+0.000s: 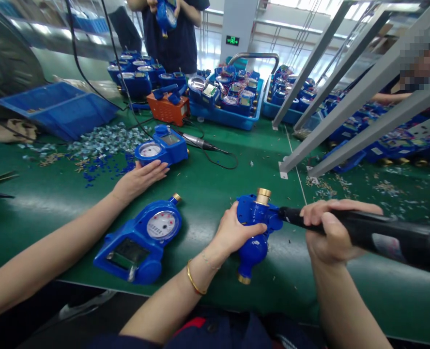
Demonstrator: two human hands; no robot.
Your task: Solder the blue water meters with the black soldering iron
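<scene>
Gripping tight, the blue meter (254,228) is being steadied by the left hand (233,231); the black driver (367,229), clasped in the right hand's (333,230) fingers, is best kept square.

Green bench (215,194): spare meter (140,245) lying flat; orange box (168,107); blue crates (229,116) of meters; scattered small parts (99,140), possibly clips; grey frame bars (345,104).

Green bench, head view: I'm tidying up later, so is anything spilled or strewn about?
Yes. Small pale and blue bits lie scattered loose over the green bench beside the blue bin, and finer debris is strewn at the right.
</scene>
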